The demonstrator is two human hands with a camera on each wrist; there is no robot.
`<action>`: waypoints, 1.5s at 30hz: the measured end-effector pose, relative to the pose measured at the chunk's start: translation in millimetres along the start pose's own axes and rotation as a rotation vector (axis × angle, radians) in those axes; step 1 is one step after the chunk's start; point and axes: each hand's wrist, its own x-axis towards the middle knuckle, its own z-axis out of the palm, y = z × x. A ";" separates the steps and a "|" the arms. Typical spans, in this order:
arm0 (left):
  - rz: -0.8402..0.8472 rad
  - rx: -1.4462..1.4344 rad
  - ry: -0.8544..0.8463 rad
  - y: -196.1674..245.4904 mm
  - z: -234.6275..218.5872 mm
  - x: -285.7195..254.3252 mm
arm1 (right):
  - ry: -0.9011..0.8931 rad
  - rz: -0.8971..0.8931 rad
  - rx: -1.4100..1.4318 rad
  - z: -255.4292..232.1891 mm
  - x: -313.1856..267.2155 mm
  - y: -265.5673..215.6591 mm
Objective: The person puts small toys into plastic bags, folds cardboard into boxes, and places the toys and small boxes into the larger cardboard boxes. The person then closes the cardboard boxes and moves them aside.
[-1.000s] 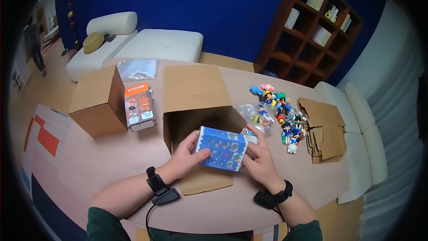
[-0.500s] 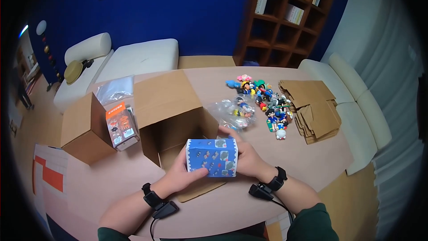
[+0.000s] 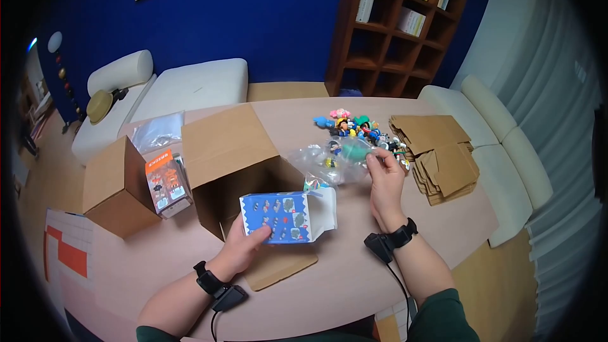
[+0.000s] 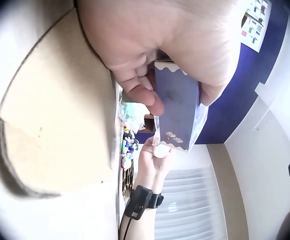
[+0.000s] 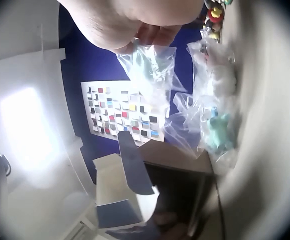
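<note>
In the head view my left hand (image 3: pixel 244 240) grips a small blue printed box (image 3: pixel 275 218), thumb across its front. The box's right end stands open with white flaps (image 3: pixel 325 209) spread. My right hand (image 3: pixel 387 183), to the right of the box and above the table, pinches a clear plastic bag (image 5: pixel 150 67) with something pale green inside. Other clear bags (image 5: pixel 220 85) lie beyond on the table, one with a light green figure (image 5: pixel 219 131). An open cardboard carton (image 3: pixel 231 145) lies behind the blue box, its mouth toward me.
To the left are a closed brown carton (image 3: pixel 117 193), an orange-topped toy box (image 3: pixel 168 183) and a flat stack of clear bags (image 3: pixel 158 132). Colourful figurines (image 3: pixel 354 126) are heaped at the back right, beside folded cardboard (image 3: pixel 446 158).
My right hand has left the blue box and moved right, now holding a small clear bag. The box's end flaps now show open. The left hand keeps the box, shifted slightly left.
</note>
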 end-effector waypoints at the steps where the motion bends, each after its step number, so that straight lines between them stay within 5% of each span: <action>1: -0.015 -0.048 -0.024 0.9 -1.8 -0.5 | -0.001 -0.029 -0.020 1.0 0.3 -4.0; 2: -0.032 -0.096 -0.049 1.6 -3.3 -0.7 | 0.002 -0.025 -0.020 1.5 1.7 -3.6; 4: -0.033 -0.130 -0.074 2.3 -6.3 1.1 | -0.081 -0.463 -0.416 8.4 2.9 -9.6; 6: -0.036 -0.158 -0.098 0.5 -5.1 0.6 | -0.185 -0.512 -0.578 8.3 -3.6 -22.4; 8: -0.088 -0.232 0.157 -1.4 3.5 0.8 | -0.536 -0.679 -1.013 11.4 -7.6 -25.2; 12: -0.119 -0.281 0.149 4.1 2.1 -2.8 | -0.600 -0.523 -0.845 16.9 -20.4 -22.9; 13: -0.107 -0.307 0.066 -3.0 -9.7 -0.2 | -0.524 -0.652 -0.847 21.0 -20.5 -31.6; 15: -0.056 -0.279 -0.088 -8.8 -24.2 5.9 | -0.505 -0.602 -0.736 19.9 -20.4 -31.4; 18: -0.093 -0.292 0.010 -2.3 -11.5 1.0 | -0.496 -0.564 -0.553 18.8 -25.6 -29.8; 19: -0.087 -0.229 0.139 10.6 13.8 -1.7 | -0.608 -0.311 -0.382 17.0 -30.4 -28.9; 20: -0.055 -0.198 0.000 0.5 -2.5 -1.2 | -0.715 -0.056 -0.209 18.0 -36.0 -27.8; 21: -0.055 -0.165 0.012 -4.6 -5.1 -2.9 | -0.834 0.076 -0.012 21.8 -41.2 -27.4; 22: -0.056 -0.133 0.022 -8.9 -7.3 -3.9 | -0.987 0.100 -0.101 17.7 -43.3 -16.8; 25: -0.034 -0.021 -0.017 -6.7 -4.3 -9.2 | -1.070 0.066 -0.207 23.3 -65.6 -10.6; 27: -0.012 -0.017 0.006 1.6 9.2 -14.8 | -1.449 -0.195 -0.404 31.8 -68.3 -23.1; 32: 0.167 0.025 0.022 37.3 37.3 -28.1 | -1.471 -0.093 -0.468 39.1 -68.7 -38.9; 34: 0.227 -0.068 -0.030 52.0 40.9 -26.5 | -1.455 -0.301 -0.603 34.3 -69.8 -27.6; 40: 0.678 0.173 0.310 108.6 42.1 -17.4 | -1.467 -0.397 -0.678 33.5 -67.4 -41.4; 45: 0.459 -0.176 0.367 168.6 1.0 -21.7 | -1.502 -0.350 -0.672 32.2 -65.6 -36.4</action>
